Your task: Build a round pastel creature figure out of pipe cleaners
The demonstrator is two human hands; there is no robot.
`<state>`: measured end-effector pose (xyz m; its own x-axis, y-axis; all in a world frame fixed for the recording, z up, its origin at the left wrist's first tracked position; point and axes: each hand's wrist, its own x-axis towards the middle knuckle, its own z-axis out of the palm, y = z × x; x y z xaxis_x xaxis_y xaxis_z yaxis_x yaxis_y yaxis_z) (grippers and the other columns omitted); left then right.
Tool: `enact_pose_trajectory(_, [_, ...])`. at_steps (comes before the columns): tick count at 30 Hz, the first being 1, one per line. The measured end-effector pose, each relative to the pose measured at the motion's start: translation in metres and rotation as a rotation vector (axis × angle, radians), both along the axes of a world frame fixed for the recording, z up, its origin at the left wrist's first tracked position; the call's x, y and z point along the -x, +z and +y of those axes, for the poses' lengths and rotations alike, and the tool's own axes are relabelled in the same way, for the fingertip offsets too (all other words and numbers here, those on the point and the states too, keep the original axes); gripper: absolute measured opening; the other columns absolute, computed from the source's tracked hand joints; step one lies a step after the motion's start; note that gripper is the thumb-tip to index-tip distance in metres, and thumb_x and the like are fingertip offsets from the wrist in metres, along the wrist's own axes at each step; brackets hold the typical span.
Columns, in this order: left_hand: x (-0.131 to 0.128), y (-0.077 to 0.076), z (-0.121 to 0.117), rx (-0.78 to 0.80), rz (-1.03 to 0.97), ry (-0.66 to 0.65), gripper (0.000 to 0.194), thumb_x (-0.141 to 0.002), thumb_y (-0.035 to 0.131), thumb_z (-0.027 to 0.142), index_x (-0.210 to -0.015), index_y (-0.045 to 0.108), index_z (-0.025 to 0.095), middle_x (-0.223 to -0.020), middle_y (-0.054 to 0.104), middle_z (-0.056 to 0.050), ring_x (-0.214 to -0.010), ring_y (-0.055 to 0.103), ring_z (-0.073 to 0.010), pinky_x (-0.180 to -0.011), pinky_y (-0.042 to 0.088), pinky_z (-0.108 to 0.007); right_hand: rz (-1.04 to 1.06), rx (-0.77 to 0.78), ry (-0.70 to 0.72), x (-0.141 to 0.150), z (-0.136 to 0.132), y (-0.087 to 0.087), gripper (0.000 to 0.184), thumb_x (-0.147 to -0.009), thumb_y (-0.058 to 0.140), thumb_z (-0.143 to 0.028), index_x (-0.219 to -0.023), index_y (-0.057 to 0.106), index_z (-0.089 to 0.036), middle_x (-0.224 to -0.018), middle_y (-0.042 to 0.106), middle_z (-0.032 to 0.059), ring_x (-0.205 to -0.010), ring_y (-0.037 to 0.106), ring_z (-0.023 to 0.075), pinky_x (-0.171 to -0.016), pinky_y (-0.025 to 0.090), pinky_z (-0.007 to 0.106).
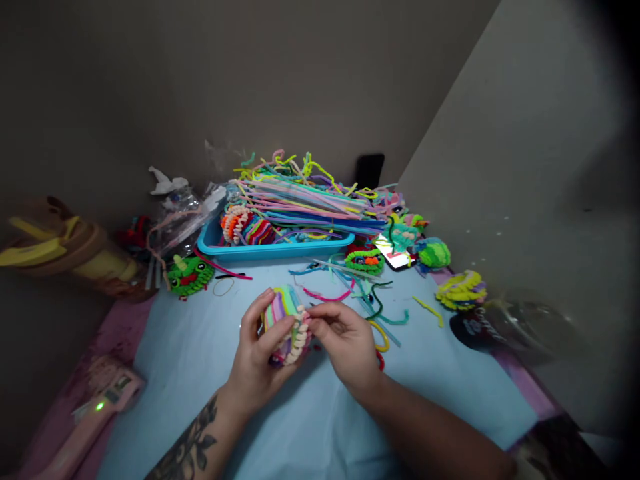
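Above the middle of the blue cloth, my left hand (257,357) is wrapped round a striped pipe-cleaner ball (281,315) in pastel yellow, green, purple and pink. A braided cream-pink edge (300,335) runs down its right side. There my right hand (345,343) pinches with thumb and forefinger at the pink trim; its fingertips hide the exact spot. Loose pipe cleaners lie just beyond the hands, among them a pink one (330,295) and a dark green one (379,303). A yellow loop (381,337) is beside my right wrist.
A blue tray (275,252) at the back holds bundled pipe cleaners (305,200). Finished-looking green figures (190,275) sit around it. A lit phone (395,255) lies back right, near a clear cup (525,327). A pink glue gun (100,413) rests front left, below a brown cup (95,253).
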<state>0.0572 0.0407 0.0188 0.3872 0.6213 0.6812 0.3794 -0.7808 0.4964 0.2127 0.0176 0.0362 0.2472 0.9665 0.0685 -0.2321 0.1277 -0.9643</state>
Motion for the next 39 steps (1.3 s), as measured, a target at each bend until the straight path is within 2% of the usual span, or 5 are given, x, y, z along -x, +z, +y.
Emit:
enact_pose_trajectory(12, [0.002,-0.001,0.001,-0.056,0.012,0.023,0.076,-0.071,0.073,0.01,-0.134,0.037,0.033,-0.144,0.03,-0.013,-0.131,0.037,-0.033,-0.098,0.045,-0.054,-0.097,-0.014,0.027,-0.003,-0.001,-0.002,0.005,-0.077,0.069,-0.024,-0.08,0.073,-0.022,-0.079,0.072,0.0026,-0.073,0.066,0.016,-0.068,0.053,0.026])
enact_pose_trajectory(19, [0.001,-0.002,0.002,-0.049,0.035,0.026,0.076,-0.071,0.073,0.011,-0.134,0.037,0.033,-0.143,0.031,-0.013,-0.13,0.038,-0.0335,-0.096,0.046,-0.053,0.11,0.07,0.108,-0.002,0.0,-0.006,0.011,-0.074,0.072,-0.031,-0.079,0.073,-0.022,-0.075,0.071,0.0019,-0.064,0.063,0.0137,-0.058,0.053,0.024])
enact_pose_trajectory(28, [0.001,-0.005,0.007,-0.128,0.088,0.063,0.07,-0.071,0.072,0.008,-0.128,0.043,0.035,-0.141,0.032,-0.009,-0.131,0.036,-0.0323,-0.099,0.044,-0.056,0.254,0.215,0.211,-0.007,0.008,0.005,0.019,-0.065,0.078,-0.032,-0.073,0.07,-0.018,-0.062,0.064,-0.0019,-0.049,0.051,0.0068,-0.043,0.041,0.016])
enact_pose_trajectory(33, [0.001,-0.004,0.009,-0.178,0.151,0.095,0.069,-0.07,0.072,0.008,-0.127,0.044,0.037,-0.139,0.035,-0.008,-0.131,0.037,-0.0323,-0.099,0.043,-0.056,0.142,0.233,0.205,-0.012,0.01,0.012,0.016,-0.066,0.076,-0.03,-0.073,0.07,-0.017,-0.064,0.066,-0.0003,-0.053,0.055,0.0089,-0.044,0.042,0.018])
enact_pose_trajectory(39, [0.001,-0.004,0.01,-0.192,0.195,0.081,0.066,-0.07,0.072,0.007,-0.126,0.047,0.034,-0.137,0.036,-0.009,-0.131,0.036,-0.0331,-0.101,0.041,-0.057,-0.107,0.233,0.145,-0.017,0.012,0.019,0.009,-0.065,0.071,-0.024,-0.071,0.073,-0.017,-0.068,0.071,0.0025,-0.063,0.064,0.0154,-0.062,0.051,0.027])
